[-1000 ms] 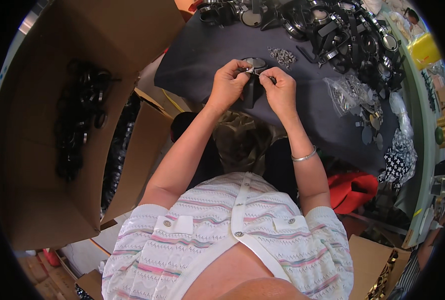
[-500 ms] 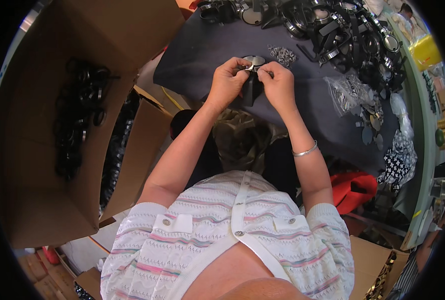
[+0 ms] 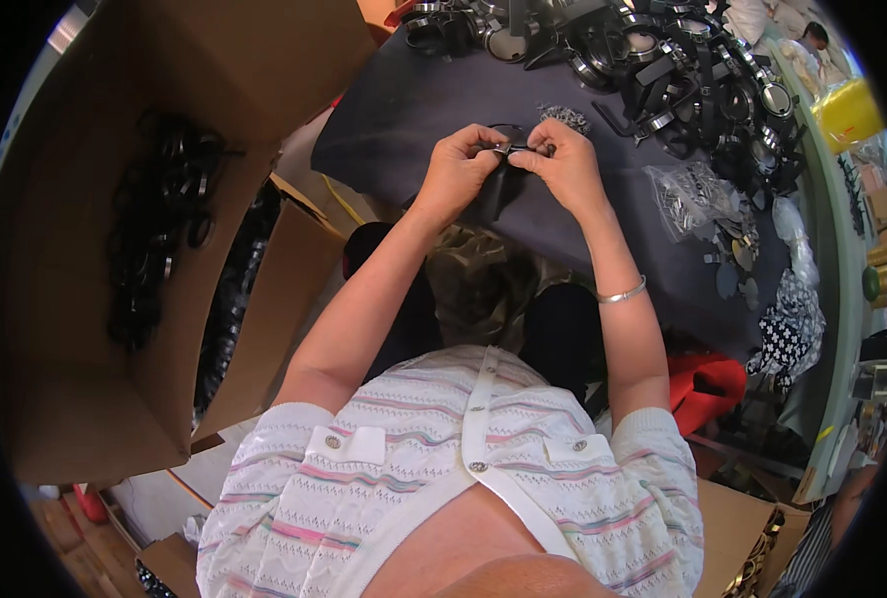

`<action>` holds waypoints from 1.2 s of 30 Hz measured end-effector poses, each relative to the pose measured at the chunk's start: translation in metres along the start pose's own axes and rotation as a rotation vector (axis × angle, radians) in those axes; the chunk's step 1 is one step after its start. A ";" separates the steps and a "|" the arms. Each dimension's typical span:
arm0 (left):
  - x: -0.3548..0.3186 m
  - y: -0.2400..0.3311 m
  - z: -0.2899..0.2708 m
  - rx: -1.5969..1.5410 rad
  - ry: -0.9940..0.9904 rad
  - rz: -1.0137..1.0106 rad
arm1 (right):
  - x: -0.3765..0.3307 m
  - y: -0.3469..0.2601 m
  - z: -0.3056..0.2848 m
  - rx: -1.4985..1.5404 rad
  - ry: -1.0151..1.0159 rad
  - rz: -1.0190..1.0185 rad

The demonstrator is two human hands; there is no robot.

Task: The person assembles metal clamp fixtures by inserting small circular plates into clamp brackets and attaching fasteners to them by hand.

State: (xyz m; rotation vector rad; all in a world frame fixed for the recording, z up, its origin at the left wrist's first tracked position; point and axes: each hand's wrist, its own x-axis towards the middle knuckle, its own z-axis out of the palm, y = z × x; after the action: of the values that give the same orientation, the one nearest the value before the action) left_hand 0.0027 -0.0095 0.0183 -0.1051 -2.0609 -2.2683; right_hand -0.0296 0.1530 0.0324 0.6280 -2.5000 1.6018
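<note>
Over the near edge of the grey cloth, both my hands hold a black-strapped watch between them. My left hand pinches it from the left with thumb and fingers. From the other side my right hand pinches it near the case end, thumb pointing left. The watch is tilted, and my fingers cover most of its case; a black strap part hangs below toward me. Just behind my right fingers lies a small heap of silver metal pieces.
A large pile of black-and-silver watches covers the table's far right. Nearer lie a clear bag of small metal parts and loose round discs. At left stands a deep cardboard box holding black watches.
The watch has turned so its pale round face no longer shows. My right hand has shifted slightly right, its fingers drawn in over the case; my left hand keeps its pinch.
</note>
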 end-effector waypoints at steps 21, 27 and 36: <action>0.004 0.007 -0.009 0.235 0.149 -0.104 | -0.022 -0.060 -0.052 -0.770 -0.005 -0.481; 0.005 0.011 -0.016 0.072 0.071 -0.142 | -0.021 -0.051 -0.045 0.038 -0.113 -0.062; 0.017 0.008 -0.028 0.114 0.021 -0.110 | 0.014 -0.015 -0.002 -0.096 -0.206 -0.413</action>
State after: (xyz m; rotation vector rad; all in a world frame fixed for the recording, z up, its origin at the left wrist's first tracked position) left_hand -0.0129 -0.0379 0.0256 0.0392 -2.2322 -2.1935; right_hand -0.0368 0.1451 0.0505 1.2540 -2.3495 1.3154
